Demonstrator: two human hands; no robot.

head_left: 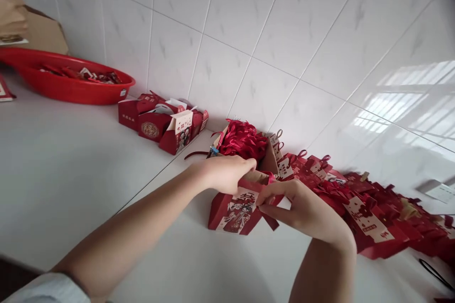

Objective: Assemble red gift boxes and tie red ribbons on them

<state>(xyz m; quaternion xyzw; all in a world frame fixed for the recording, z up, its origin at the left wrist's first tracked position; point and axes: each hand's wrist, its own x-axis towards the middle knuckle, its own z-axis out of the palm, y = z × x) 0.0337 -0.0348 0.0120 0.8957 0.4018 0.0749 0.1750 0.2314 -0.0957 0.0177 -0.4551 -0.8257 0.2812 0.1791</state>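
Note:
A red gift box (pixel 231 218) with a cream panel of printed figures stands on the white countertop in front of me. My left hand (pixel 231 170) is closed on its top edge, with the fingertips partly hidden. At the box's right side my right hand (pixel 295 203) makes a pinch, thumb and forefinger together against the printed panel. A dark red ribbon (pixel 271 222) shows just below those fingers, and more ribbon shows above them. Right behind the gift box sits an open cardboard box (pixel 272 163) heaped with loose red ribbons (pixel 243 137).
Several red gift boxes (pixel 152 125) stand against the tiled wall at left, past a red plastic basin (pixel 81 90) holding small packets. To the right, a long row of ribboned gift boxes (pixel 377 227) lines the wall. A black cord (pixel 435 272) lies at lower right.

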